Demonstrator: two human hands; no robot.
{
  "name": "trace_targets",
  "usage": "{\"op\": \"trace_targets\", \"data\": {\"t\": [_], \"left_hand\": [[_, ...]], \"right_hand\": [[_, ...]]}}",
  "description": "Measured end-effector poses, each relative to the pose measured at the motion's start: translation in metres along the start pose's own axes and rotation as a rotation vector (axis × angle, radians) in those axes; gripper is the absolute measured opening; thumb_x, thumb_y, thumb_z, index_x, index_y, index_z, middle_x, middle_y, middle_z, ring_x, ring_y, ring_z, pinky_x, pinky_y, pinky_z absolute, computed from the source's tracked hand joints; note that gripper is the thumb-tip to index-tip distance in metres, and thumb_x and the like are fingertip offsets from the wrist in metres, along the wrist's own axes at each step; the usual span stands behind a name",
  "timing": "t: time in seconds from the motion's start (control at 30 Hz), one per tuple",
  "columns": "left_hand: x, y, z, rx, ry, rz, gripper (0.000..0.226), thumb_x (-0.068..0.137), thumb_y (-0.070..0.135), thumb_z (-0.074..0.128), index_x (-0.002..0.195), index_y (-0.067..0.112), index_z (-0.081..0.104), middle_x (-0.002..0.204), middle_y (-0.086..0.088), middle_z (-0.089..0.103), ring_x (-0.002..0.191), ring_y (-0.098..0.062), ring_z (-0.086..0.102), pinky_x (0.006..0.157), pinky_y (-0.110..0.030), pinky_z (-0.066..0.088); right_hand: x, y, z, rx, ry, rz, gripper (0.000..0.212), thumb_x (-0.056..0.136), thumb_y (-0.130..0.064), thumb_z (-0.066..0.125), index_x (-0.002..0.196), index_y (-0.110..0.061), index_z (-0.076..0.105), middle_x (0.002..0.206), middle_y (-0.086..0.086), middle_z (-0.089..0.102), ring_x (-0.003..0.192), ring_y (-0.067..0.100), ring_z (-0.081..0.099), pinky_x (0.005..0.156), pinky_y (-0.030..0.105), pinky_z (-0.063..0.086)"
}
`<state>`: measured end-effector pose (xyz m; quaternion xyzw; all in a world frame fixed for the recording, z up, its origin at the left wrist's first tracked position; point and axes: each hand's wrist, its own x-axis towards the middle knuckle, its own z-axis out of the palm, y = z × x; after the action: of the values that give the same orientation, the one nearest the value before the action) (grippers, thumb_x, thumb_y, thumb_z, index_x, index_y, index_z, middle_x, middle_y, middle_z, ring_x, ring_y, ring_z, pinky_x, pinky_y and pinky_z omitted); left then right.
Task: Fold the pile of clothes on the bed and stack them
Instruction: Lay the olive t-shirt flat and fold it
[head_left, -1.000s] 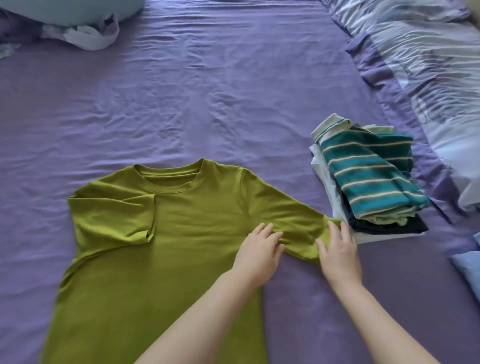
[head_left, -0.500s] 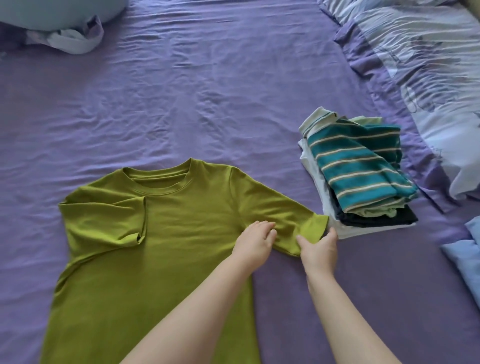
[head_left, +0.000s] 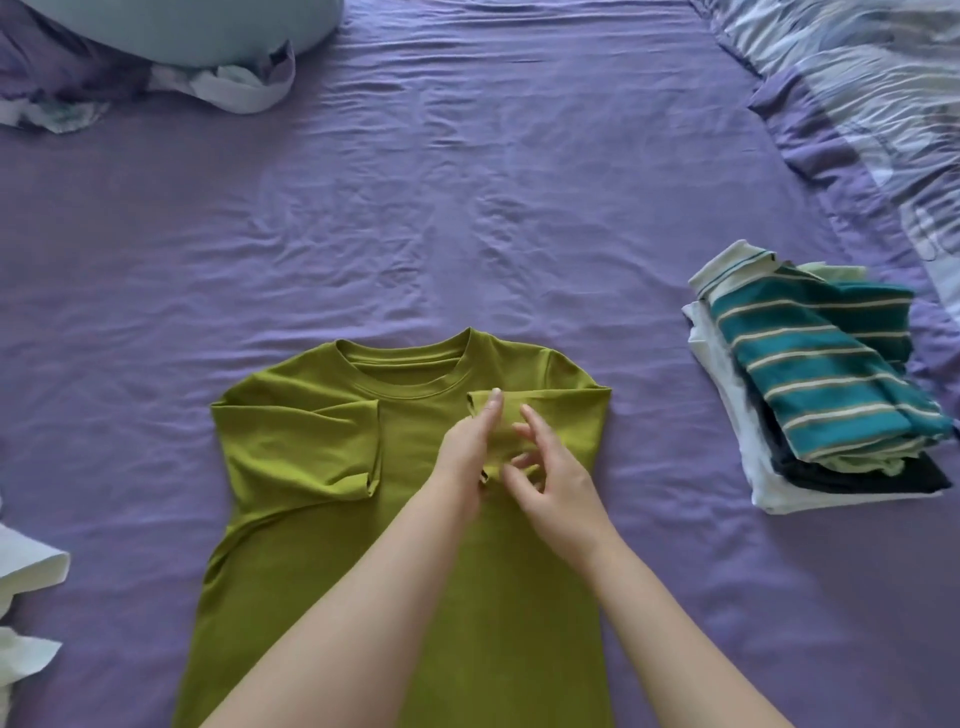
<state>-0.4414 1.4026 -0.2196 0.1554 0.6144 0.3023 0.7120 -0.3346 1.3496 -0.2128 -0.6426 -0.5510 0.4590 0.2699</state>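
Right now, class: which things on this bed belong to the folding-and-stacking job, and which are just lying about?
Part of the job:
- green T-shirt, both sleeves folded in
- left hand and right hand on the folded sleeve
- stack of folded clothes, striped top uppermost
- white cloth at the left edge, perhaps waiting

Lying about:
- purple sheet
- patterned quilt
- pale blue pillow

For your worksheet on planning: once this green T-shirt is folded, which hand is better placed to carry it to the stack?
Probably the right hand: the stack of folded clothes lies on the right of the green T-shirt, while the left hand would reach across.
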Motion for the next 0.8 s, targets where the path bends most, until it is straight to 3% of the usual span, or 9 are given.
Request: {"op": "trace_targets", "data": {"t": [0.07, 0.17, 0.3, 0.37, 0.43, 0.53, 0.63, 0.7, 0.8], "left_hand": [[0.006, -0.002, -0.012, 0.144, 0.057, 0.125, 0.024, 0.087, 0.028, 0.068, 0.108, 0.017, 0.063, 0.097, 0.002, 0.068, 0.08, -0.013, 0.063, 0.061, -0.022, 0.052], [0.012, -0.005, -0.025, 0.402, 0.191, 0.354, 0.029, 0.092, 0.008, 0.057, 0.121, 0.007, 0.056, 0.113, -0.008, 0.065, 0.101, -0.02, 0.061, 0.088, -0.028, 0.049], [0.008, -0.008, -0.043, 0.703, 0.274, 0.538, 0.039, 0.097, 0.013, 0.049, 0.136, 0.014, 0.047, 0.132, -0.005, 0.055, 0.121, -0.02, 0.051, 0.095, -0.024, 0.037], [0.007, -0.01, -0.056, 0.821, 0.25, 0.562, 0.051, 0.096, 0.015, 0.051, 0.144, 0.019, 0.035, 0.134, -0.006, 0.048, 0.123, -0.022, 0.048, 0.097, -0.028, 0.036], [0.004, -0.013, -0.067, 1.027, 0.258, 0.576, 0.066, 0.094, 0.018, 0.054, 0.15, 0.021, 0.02, 0.139, -0.007, 0.037, 0.126, -0.023, 0.04, 0.102, -0.032, 0.034], [-0.013, -0.03, -0.087, 1.459, 0.29, 0.648, 0.067, 0.096, 0.022, 0.048, 0.152, 0.026, 0.012, 0.156, -0.008, 0.011, 0.141, -0.026, 0.014, 0.114, -0.036, 0.02], [-0.036, -0.064, -0.117, 1.863, 0.071, 0.729, 0.061, 0.1, 0.03, 0.038, 0.152, 0.028, 0.006, 0.159, -0.007, -0.012, 0.146, -0.029, -0.013, 0.117, -0.049, -0.004], [-0.054, -0.087, -0.139, 1.978, -0.075, 0.71, 0.057, 0.102, 0.036, 0.031, 0.152, 0.028, 0.005, 0.16, -0.007, -0.013, 0.145, -0.031, -0.017, 0.115, -0.053, -0.01], [-0.082, -0.117, -0.164, 1.905, -0.074, 0.592, 0.057, 0.102, 0.04, 0.028, 0.152, 0.029, 0.003, 0.16, -0.004, -0.009, 0.146, -0.027, -0.013, 0.116, -0.049, -0.007]], "right_hand": [[-0.008, 0.01, 0.008, -0.136, 0.18, -0.004, 0.051, 0.091, -0.007, 0.054, 0.14, -0.016, 0.043, 0.129, 0.002, 0.056, 0.109, 0.015, 0.054, 0.096, 0.025, 0.041], [-0.019, 0.027, 0.016, -0.42, 0.299, 0.023, 0.049, 0.09, -0.007, 0.051, 0.139, -0.01, 0.043, 0.14, 0.01, 0.047, 0.129, 0.026, 0.04, 0.107, 0.034, 0.03], [-0.028, 0.048, 0.025, -0.843, 0.065, 0.175, 0.064, 0.098, -0.046, 0.036, 0.151, -0.032, 0.004, 0.16, 0.006, -0.006, 0.146, 0.025, -0.006, 0.116, 0.045, 0.006], [-0.025, 0.053, 0.029, -0.939, -0.019, 0.231, 0.066, 0.096, -0.057, 0.028, 0.149, -0.037, -0.006, 0.158, 0.007, -0.014, 0.145, 0.026, -0.012, 0.115, 0.05, 0.002], [-0.025, 0.054, 0.033, -0.961, -0.01, 0.253, 0.069, 0.094, -0.059, 0.028, 0.149, -0.037, -0.007, 0.158, 0.008, -0.014, 0.146, 0.026, -0.01, 0.115, 0.05, 0.004], [-0.045, 0.054, 0.043, -0.952, 0.059, 0.215, 0.066, 0.095, -0.053, 0.034, 0.15, -0.035, 0.002, 0.159, 0.009, -0.01, 0.146, 0.027, -0.004, 0.116, 0.046, 0.01], [-0.09, 0.057, 0.06, -0.919, 0.088, 0.144, 0.056, 0.096, -0.045, 0.041, 0.148, -0.036, 0.023, 0.159, 0.01, -0.004, 0.146, 0.029, -0.004, 0.116, 0.044, 0.014], [-0.124, 0.059, 0.07, -0.917, 0.048, 0.16, 0.055, 0.095, -0.048, 0.041, 0.147, -0.039, 0.025, 0.159, 0.009, -0.003, 0.146, 0.028, -0.007, 0.116, 0.044, 0.012], [-0.165, 0.06, 0.082, -0.896, 0.011, 0.225, 0.061, 0.091, -0.054, 0.046, 0.147, -0.04, 0.024, 0.16, 0.008, 0.002, 0.146, 0.029, -0.006, 0.116, 0.048, 0.005]]}}
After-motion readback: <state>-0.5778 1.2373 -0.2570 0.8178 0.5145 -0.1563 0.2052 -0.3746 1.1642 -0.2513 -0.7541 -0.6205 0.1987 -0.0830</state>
